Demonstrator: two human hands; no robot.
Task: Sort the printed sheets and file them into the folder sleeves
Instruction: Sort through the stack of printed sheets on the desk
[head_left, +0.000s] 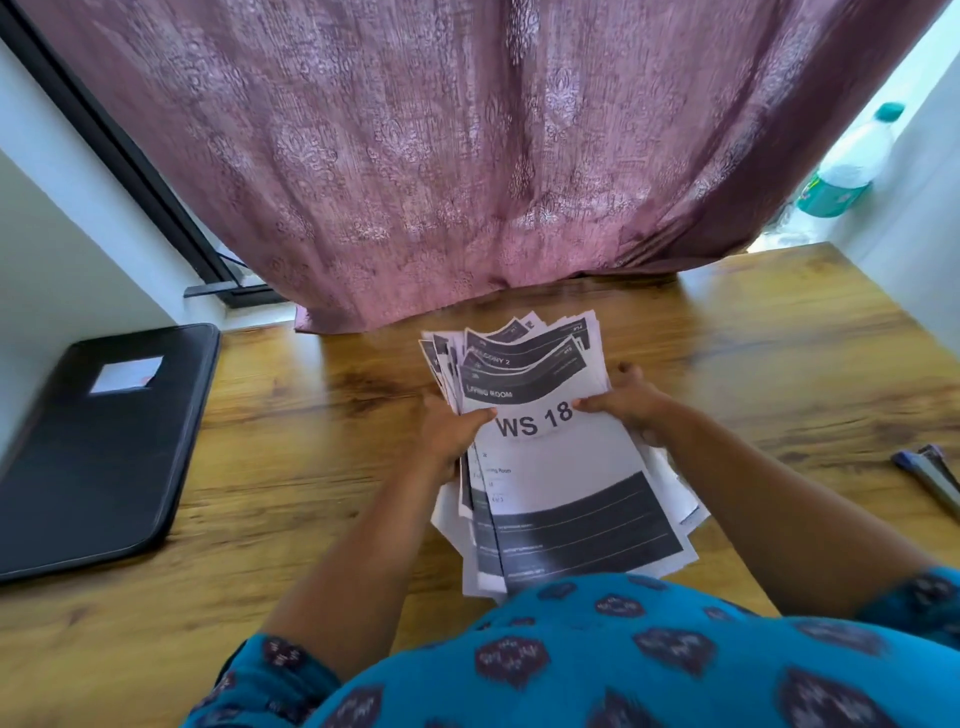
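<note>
A loose stack of printed sheets (561, 483) is held above the wooden table (311, 467), fanned at its far end. The top sheet reads "WS 18" under a dark "LIVING ROOM" header. My left hand (452, 436) grips the stack's left edge, thumb on top. My right hand (628, 402) grips the right edge, thumb pressed beside the "18". The black folder (98, 447) lies closed on the table at the left, apart from both hands, with a small label window on its cover.
A mauve curtain (441, 156) hangs down to the table's far edge. A plastic bottle (852, 161) with a teal cap stands on the sill at the far right. Pens (930, 473) lie at the table's right edge. A white wall borders the left.
</note>
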